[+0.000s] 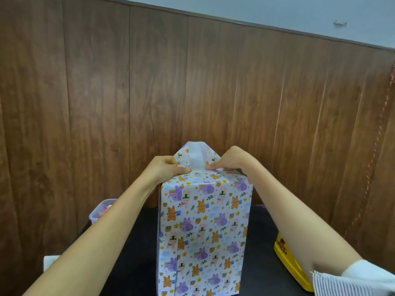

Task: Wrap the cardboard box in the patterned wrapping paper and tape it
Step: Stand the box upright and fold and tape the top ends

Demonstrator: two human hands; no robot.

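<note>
Dark tabletop point(132, 242) holds the paper-wrapped box point(203, 231) on end at lower centre, its open end up where my left hand point(164, 169) and right hand point(230, 160) pinch the top flap point(195, 154) at its base, creasing it for tape.

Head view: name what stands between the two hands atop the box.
The upright end flap of wrapping paper stands between the left hand and right hand, a white strip down its middle, in the head view.
</note>
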